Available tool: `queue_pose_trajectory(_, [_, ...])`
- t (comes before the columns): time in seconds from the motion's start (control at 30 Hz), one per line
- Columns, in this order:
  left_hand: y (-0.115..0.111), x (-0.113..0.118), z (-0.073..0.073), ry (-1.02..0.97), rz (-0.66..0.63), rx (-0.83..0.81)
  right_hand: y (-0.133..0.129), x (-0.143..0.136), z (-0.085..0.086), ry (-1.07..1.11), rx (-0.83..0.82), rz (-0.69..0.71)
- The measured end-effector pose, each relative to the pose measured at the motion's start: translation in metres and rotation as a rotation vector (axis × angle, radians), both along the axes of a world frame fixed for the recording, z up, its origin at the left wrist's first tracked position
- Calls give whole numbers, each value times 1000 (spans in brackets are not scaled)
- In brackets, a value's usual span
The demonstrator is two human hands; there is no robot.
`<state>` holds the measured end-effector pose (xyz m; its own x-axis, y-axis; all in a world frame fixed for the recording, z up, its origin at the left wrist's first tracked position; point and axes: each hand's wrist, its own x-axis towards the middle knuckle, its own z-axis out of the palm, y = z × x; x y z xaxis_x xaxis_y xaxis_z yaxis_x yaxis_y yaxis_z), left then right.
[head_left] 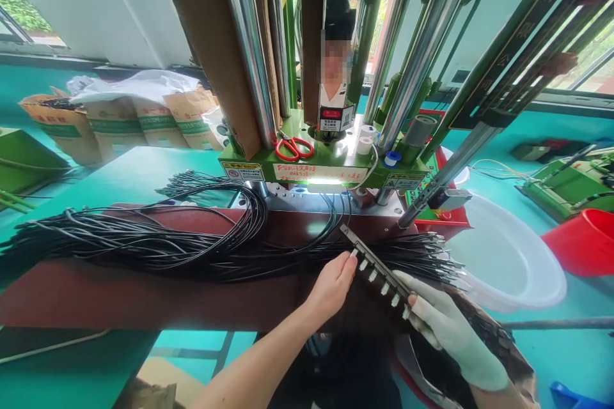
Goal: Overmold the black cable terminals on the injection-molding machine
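Note:
A long metal bar point(378, 263) with several small pale connectors point(384, 289) along its lower edge slants down to the right in front of the green machine. My left hand point(332, 284), bare, pinches a small pale connector at the bar's upper left part. My right hand point(444, 319), in a white glove with bare fingertips, grips the bar's lower right end. Behind both hands, bundles of black cables point(192, 246) lie across the brown table point(192, 303), their metal-tipped ends point(439, 255) at the right.
The green machine point(307, 134) has upright steel columns, with red-handled scissors point(293, 148) on its ledge. At right stand a large white basin point(532, 268) and a red bucket point(582, 243). A brown bag point(520, 358) is beside my right hand. Paper sacks point(118, 128) stand back left.

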<state>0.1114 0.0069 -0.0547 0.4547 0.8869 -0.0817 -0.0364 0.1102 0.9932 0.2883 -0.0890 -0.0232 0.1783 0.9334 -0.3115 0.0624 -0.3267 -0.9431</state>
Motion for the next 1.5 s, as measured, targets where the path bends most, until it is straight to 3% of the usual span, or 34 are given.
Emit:
queue_pose_trajectory(0.23, [4,-2,1,3,-104,-155,3,-1,4,-35,41,37])
queue_pose_trajectory(0.43, [7,-4,2,20,-124,-173,4,6,2,-146,45,140])
queue_pose_trajectory(0.67, [11,0,2,129,-137,-42,0,4,-1,-56,70,41])
queue_pose_trajectory(0.8, [8,-19,9,232,-153,133,-1,16,-2,-111,36,24])
queue_pose_trajectory(0.9, [2,-40,15,224,-229,168,5,35,-2,-221,-90,86])
queue_pose_trajectory(0.97, [-1,-51,18,182,-280,156,18,46,2,-316,-152,176])
queue_pose_trajectory(1.03, [-2,-59,21,153,-272,158,37,50,11,-439,-115,291])
queue_pose_trajectory(1.23, [7,-81,28,150,-98,212,118,23,39,-973,291,636])
queue_pose_trajectory(1.37, [16,-99,25,194,-16,232,160,5,27,-1036,373,635])
queue_pose_trajectory(1.5, [26,-117,16,249,48,225,173,5,6,-979,375,575])
